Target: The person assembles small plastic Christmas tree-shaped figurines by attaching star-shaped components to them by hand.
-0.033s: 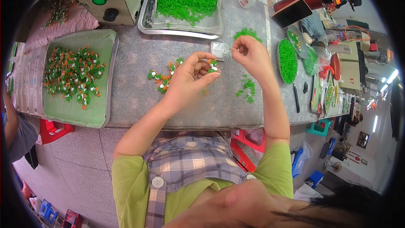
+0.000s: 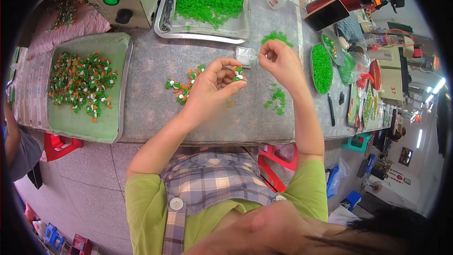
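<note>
My left hand (image 2: 213,85) holds a small green, white and orange figurine (image 2: 238,73) between thumb and fingertips, over the grey table. My right hand (image 2: 282,63) is raised to its right, thumb and forefinger pinched together. A tiny pale-green bit seems to be at those fingertips, too small to name. Just left of the pinch lies a small clear square dish (image 2: 245,56). Similar figurines (image 2: 181,86) lie on the table beside my left hand, which partly hides them. Loose green pieces (image 2: 276,99) are scattered below my right hand, and another green pile (image 2: 277,38) lies beyond it.
A green-lined tray (image 2: 111,118) of figurines stands at left. Behind is a metal tray (image 2: 203,36) heaped with green pieces, beside a control box (image 2: 113,14). To the right are a dish (image 2: 312,78) of green pieces, a black pen (image 2: 331,108), a bottle (image 2: 277,0) and a phone (image 2: 327,15).
</note>
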Demonstrator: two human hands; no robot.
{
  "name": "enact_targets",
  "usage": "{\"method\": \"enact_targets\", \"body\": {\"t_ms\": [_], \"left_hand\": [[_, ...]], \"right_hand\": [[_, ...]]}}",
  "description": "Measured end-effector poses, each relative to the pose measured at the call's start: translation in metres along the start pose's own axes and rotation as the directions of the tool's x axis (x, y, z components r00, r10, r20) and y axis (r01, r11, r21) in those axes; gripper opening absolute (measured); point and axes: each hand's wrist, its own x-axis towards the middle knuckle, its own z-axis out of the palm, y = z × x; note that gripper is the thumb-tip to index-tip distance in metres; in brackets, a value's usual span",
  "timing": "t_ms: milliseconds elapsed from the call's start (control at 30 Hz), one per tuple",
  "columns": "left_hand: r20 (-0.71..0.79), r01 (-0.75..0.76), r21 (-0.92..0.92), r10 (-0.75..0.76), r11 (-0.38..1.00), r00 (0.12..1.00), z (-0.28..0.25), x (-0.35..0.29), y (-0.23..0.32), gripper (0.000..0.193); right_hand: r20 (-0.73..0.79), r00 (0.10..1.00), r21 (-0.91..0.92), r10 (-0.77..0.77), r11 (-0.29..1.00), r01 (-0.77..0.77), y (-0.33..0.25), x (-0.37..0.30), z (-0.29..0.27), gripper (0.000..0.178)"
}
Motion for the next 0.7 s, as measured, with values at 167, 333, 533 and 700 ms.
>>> {"method": "enact_targets", "body": {"t_ms": [167,333,533,700], "left_hand": [[-0.005,-0.049,-0.017,0.048,0.999,0.999,0.000,0.000,-0.003,0.036],[-0.009,-0.057,0.005,0.057,0.998,0.998,-0.002,-0.001,-0.003,0.038],[0.012,-0.043,-0.042,0.044,0.998,0.999,-0.002,0.000,-0.003,0.041],[0.053,-0.015,-0.099,0.021,0.995,0.998,0.000,-0.002,0.002,0.041]], "right_hand": [[0.013,1.000,-0.067,-0.014,0.998,0.015,-0.002,0.002,0.002,0.011],[0.011,1.000,-0.057,-0.006,0.998,0.006,-0.002,0.001,-0.001,0.011],[0.005,1.000,0.005,0.029,1.000,-0.029,0.000,-0.004,-0.003,0.010],[-0.029,0.999,0.341,-0.034,0.939,0.042,-0.011,-0.022,-0.009,0.010]]}}
